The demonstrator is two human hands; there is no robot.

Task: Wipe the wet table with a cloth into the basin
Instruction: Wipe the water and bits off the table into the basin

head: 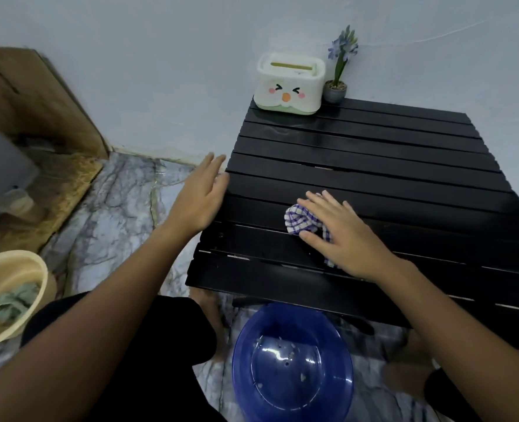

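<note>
A low black slatted table (374,166) stands against the wall, with a wet sheen on its far slats. My right hand (340,236) lies flat on a crumpled blue-and-white checked cloth (301,220), pressing it onto the near part of the table. My left hand (200,193) hovers open at the table's left edge, fingers spread, holding nothing. A blue plastic basin (291,360) sits on the floor below the table's near edge, with a little water and some specks in it.
A white tissue box with a cartoon face (288,83) and a small potted purple flower (337,83) stand at the table's far edge by the wall. A beige basin (11,287) holding a greenish cloth sits on the marble floor at left. My knees flank the blue basin.
</note>
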